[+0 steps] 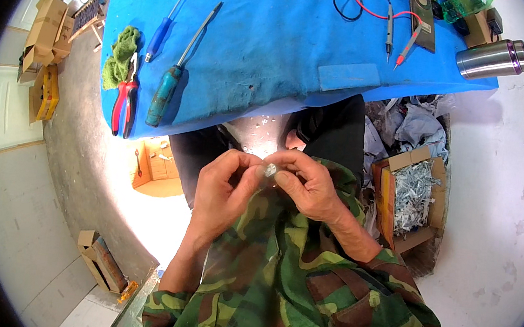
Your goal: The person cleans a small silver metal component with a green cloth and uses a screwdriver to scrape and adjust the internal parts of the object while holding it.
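Close in front of my body, my left hand point(225, 182) and my right hand point(308, 181) meet over my lap. Between their fingertips they pinch a small, shiny, clear or silvery piece point(269, 170); its kind is too small to make out. Thumb and forefinger of each hand press on it from either side. Both hands are short of the blue-covered table point(255, 48), apart from its near edge. Nearest on the table lie a teal-handled screwdriver point(166, 93) and red-and-black pliers point(125, 104).
A blue screwdriver point(159, 39) and a green cloth point(119, 59) lie at the table's left. Multimeter probes point(403, 54) and a steel thermos point(493, 60) are at the right. Beside my right leg stands a cardboard box point(411, 198) of shredded scraps. Another cardboard box point(101, 261) is on the floor, left.
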The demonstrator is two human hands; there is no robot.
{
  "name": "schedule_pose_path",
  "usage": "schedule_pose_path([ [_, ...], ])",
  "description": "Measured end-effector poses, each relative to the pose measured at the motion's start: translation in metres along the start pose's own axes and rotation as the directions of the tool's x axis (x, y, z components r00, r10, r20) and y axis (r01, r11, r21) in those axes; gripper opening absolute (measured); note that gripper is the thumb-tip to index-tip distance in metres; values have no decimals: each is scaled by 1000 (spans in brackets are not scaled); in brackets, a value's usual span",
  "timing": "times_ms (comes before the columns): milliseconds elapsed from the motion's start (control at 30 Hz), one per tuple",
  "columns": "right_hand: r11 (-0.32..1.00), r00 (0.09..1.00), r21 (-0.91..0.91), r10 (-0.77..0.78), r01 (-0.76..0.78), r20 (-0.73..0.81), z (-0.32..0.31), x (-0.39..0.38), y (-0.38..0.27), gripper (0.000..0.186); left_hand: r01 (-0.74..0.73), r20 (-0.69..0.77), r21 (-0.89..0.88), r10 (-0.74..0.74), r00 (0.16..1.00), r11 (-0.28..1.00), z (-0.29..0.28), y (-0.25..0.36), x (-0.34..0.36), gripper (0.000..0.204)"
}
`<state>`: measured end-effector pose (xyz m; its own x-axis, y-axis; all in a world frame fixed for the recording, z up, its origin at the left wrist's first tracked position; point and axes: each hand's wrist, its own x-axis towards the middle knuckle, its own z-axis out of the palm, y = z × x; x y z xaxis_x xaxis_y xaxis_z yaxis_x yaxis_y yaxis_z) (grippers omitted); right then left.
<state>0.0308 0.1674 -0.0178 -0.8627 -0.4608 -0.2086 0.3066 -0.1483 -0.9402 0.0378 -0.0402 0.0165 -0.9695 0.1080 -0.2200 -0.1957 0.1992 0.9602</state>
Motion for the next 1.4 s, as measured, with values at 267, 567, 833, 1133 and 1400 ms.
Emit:
schedule_pose_path([
  [267,997,995,-48,-57,53,-83,9,3,5,27,-177,-135,327,231,964,928,14,4,-2,5],
  [567,995,983,-42,-93,88,-159,22,3,5,26,-299,-220,468,438,872,831,25,-3,-3,8],
  [833,980,954,-173,-146,102,-262,30,5,0,23,-287,-252,507,458,853,813,30,-5,-3,14],
  [1133,987,901,-54,-161,152,-402,-5,14,10,24,-294,-238,469,440,866,833,33,-7,-8,12],
  [1400,957,969,255,-76,138,-236,-2,13,16,26,-148,-253,402,265,931,904,21,-6,4,10],
])
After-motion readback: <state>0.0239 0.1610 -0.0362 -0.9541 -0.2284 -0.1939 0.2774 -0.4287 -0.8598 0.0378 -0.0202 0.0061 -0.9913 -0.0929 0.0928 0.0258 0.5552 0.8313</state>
